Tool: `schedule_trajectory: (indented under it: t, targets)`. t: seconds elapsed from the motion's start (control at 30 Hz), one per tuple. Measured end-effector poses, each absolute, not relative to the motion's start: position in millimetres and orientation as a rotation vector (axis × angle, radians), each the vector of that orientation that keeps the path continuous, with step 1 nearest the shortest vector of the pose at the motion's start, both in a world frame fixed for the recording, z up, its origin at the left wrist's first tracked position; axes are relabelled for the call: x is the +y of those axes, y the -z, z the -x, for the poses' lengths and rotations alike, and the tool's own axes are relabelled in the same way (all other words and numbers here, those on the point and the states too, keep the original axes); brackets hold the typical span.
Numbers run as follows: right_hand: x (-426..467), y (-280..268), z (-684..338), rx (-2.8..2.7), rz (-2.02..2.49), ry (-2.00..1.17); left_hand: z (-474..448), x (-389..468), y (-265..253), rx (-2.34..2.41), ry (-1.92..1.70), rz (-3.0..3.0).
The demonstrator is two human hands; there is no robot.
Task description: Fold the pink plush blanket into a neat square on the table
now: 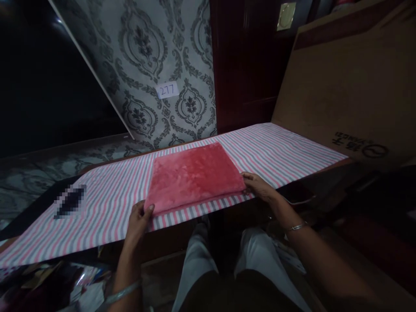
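Observation:
A folded pink plush cloth [195, 177] lies flat on the striped tablecloth [279, 151], close to the table's front edge. My left hand [139, 219] pinches its near left corner, with the thumb on top. At the near right corner, my right hand [256, 185] grips the cloth's edge between thumb and fingers. The undersides of both grips are hidden. Along the front side, the folded layers of the cloth show.
A large cardboard box [344, 82] stands at the right end of the table. Back left is a big dark screen [55, 82]. A blurred-out dark item [69, 201] lies on the left of the tablecloth. Assorted clutter [84, 281] sits below, at left.

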State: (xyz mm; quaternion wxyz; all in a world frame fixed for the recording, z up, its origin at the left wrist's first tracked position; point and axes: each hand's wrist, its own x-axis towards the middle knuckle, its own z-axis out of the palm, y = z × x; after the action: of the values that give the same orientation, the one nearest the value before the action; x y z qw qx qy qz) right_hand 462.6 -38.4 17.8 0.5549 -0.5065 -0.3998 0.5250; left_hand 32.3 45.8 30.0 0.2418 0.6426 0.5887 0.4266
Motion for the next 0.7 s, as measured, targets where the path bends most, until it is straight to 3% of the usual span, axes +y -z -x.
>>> schedule_trajectory:
  t: [0.2,0.7]
  targets:
    - [-42,-20,-463,-0.942,1.141,-1.286,-28,48,-29,1.557,-1.074,-1.505]
    - [-45,-15,-460,-0.981,1.289,-1.082,-22,59,-26,1.648,-1.013,-1.645]
